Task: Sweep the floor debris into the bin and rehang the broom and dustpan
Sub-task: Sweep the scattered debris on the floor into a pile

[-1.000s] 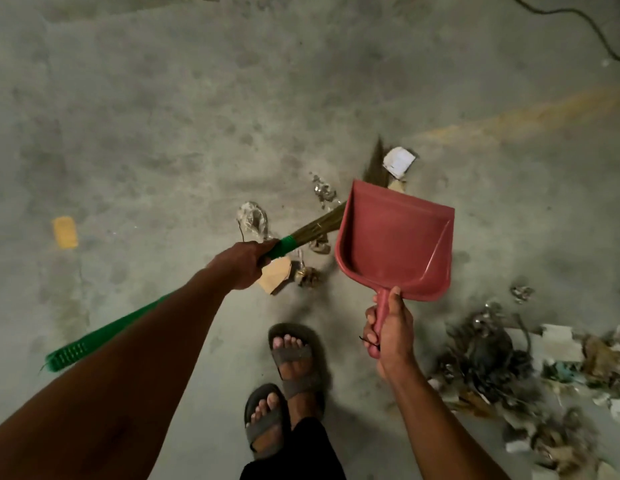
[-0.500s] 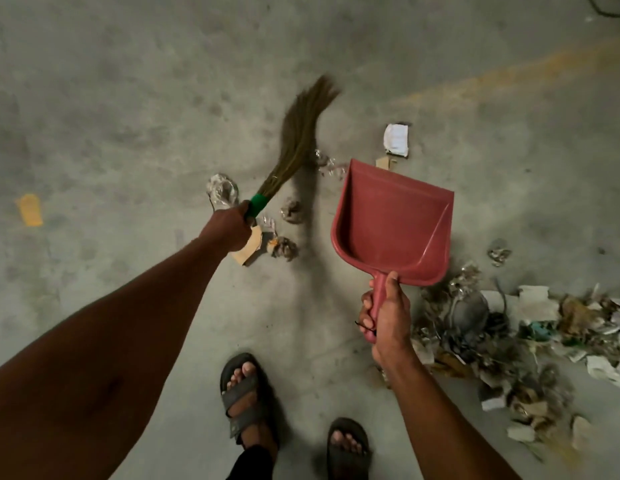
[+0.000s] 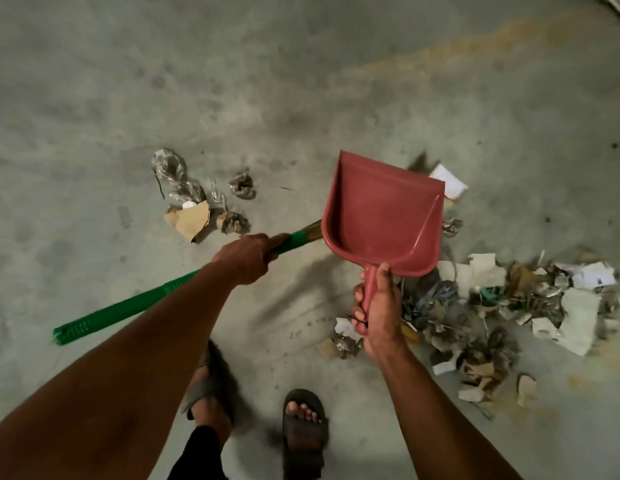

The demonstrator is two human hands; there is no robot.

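Gripping the green broom (image 3: 135, 304) in the left hand (image 3: 247, 258) and the empty red dustpan (image 3: 381, 220) in the right hand (image 3: 376, 308), the person has a debris pile (image 3: 492, 306) gathered, scattered scraps (image 3: 197, 202) unswept, binning and rehanging pending.

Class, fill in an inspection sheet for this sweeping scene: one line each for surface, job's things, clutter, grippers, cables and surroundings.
Surface: bare grey concrete floor, stained, with a faded yellowish streak at upper right.
Job's things: red dustpan, held off the floor and empty; green-handled broom, its bristles mostly hidden behind the dustpan. Bin: nothing seen.
Clutter: large debris pile of paper and scraps at right; small cluster of wrappers and cardboard at left; white paper piece beyond the dustpan.
Grippers: left hand grips the broom handle; right hand grips the dustpan handle.
Cables: nothing seen.
Surroundings: the person's sandalled feet at the bottom edge.
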